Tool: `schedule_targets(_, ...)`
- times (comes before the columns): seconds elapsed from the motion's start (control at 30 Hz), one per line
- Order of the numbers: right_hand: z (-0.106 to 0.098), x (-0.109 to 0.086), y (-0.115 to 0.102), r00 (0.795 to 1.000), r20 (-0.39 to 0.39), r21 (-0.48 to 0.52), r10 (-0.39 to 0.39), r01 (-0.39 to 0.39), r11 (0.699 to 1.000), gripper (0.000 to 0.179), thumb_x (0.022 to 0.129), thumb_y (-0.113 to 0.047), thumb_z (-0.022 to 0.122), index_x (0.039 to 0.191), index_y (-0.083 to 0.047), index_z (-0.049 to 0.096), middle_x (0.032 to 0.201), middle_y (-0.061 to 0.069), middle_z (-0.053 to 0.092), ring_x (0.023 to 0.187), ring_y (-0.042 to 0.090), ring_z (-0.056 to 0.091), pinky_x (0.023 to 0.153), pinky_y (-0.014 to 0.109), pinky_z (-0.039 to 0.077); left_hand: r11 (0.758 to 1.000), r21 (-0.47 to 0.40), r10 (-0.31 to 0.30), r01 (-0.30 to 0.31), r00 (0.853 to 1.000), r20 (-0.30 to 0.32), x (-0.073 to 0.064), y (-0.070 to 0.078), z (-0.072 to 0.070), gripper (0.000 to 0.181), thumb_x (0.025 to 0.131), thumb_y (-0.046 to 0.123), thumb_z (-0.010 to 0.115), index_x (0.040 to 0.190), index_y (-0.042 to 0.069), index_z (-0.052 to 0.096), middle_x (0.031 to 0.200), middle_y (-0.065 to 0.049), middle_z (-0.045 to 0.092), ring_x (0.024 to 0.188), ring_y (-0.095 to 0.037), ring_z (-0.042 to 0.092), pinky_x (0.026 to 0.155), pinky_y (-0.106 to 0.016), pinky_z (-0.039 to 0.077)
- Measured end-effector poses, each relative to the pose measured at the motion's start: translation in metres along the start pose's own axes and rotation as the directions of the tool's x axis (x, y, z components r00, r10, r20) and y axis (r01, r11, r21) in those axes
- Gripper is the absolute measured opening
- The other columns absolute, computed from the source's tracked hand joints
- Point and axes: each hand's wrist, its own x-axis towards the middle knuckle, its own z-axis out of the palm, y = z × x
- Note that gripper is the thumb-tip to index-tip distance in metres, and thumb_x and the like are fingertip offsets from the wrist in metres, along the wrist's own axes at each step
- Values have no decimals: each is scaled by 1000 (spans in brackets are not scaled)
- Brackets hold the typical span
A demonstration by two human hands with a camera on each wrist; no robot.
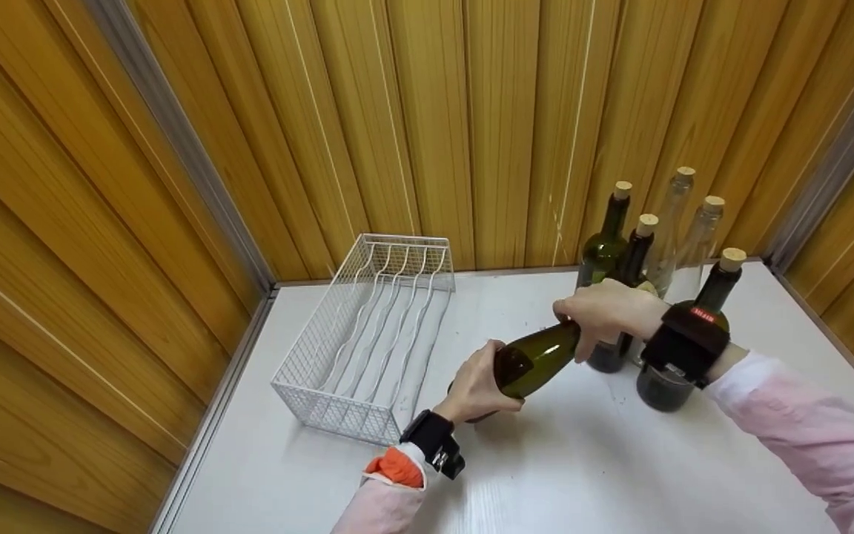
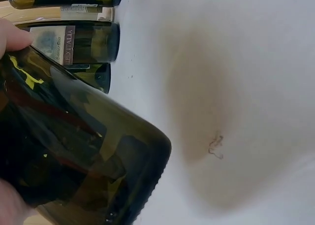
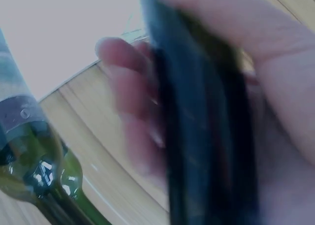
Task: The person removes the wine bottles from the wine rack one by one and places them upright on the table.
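Note:
A dark green wine bottle (image 1: 538, 360) is tilted over the white table, its base toward the lower left and its neck toward the upper right. My left hand (image 1: 477, 382) grips the body near the base. Around the neck curl the fingers of my right hand (image 1: 605, 315), hiding the bottle's top. In the left wrist view the base of the bottle (image 2: 98, 151) hangs above the tabletop, over its shadow. The right wrist view shows the neck (image 3: 202, 126) blurred between thumb and fingers. Left of my hands stands a white wire rack (image 1: 334, 411) with wavy bars across its floor.
Several corked bottles stand at the right: a green one (image 1: 605, 245), a dark one (image 1: 638, 256), two clear ones, and a dark one (image 1: 716, 289) partly behind my right wrist. Wood-look panels (image 1: 501, 133) wall the table (image 1: 568, 475) at the back and sides.

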Motion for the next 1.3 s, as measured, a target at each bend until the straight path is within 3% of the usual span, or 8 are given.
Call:
schedule_targets(0.2,-10,-2,-8,986,-145,78,-82,94,992,57,86,-42,94,123,-5,71,99,12,77,86,25,70,75,44,60,1000,-19,-15,15,1000,-15,1,-13,13,88,65,37,96,137,11,53,119,-1,72,105,-13,67,89,-39,60)
schedule_targets(0.37,-20,-6,-18,904,-403,125,-145,211,969,49,92,-35,89,124,-2,73,117,18,79,106,35,75,87,53,64,997,-70,-47,43,997,-60,3,-36,29,90,64,40,96,139,16,53,119,2,71,104,-8,66,87,-38,59)
schedule_targets(0.47,-26,-9,-19,819,-553,148,-156,280,949,44,95,-27,87,126,1,73,121,20,78,111,37,74,90,53,65,990,-119,-78,71,995,-61,3,-18,14,89,64,36,97,139,12,54,121,-4,73,107,-14,68,92,-38,60)
schedule_targets(0.7,-27,-7,-8,511,-852,129,-114,416,900,39,93,0,83,127,10,67,123,27,74,112,42,69,95,51,63,990,-112,-94,81,989,-116,3,-21,13,85,68,40,93,138,14,53,121,-5,72,108,-17,69,93,-38,59)
schedule_targets(0.83,-25,-5,-1,444,-895,264,45,446,855,42,92,7,79,131,13,63,130,30,70,120,40,64,107,37,53,962,-235,-167,141,981,-95,3,22,-22,76,67,25,94,131,7,57,117,-12,74,107,-23,71,94,-38,60)
schedule_targets(1.0,-18,-3,3,418,-851,507,318,493,707,41,98,3,73,137,10,61,137,29,65,126,10,59,113,19,44,969,-237,-116,75,980,-163,3,13,-13,75,71,34,93,131,10,56,114,-5,74,103,-15,70,90,-35,59)
schedule_targets(1.17,-8,1,5,395,-759,635,518,627,451,41,101,-11,67,139,0,56,136,6,59,127,3,54,115,18,43,923,-358,-206,145,968,-140,3,35,-26,75,70,22,96,132,4,56,122,-14,74,112,-26,71,98,-37,59)
schedule_targets(1.3,-1,10,6,413,-701,642,581,720,264,43,98,-15,64,137,-4,53,128,-5,57,121,5,54,107,16,45,908,-359,-278,215,951,-134,6,48,-30,76,69,13,96,132,3,56,125,-18,73,117,-35,71,102,-38,58)
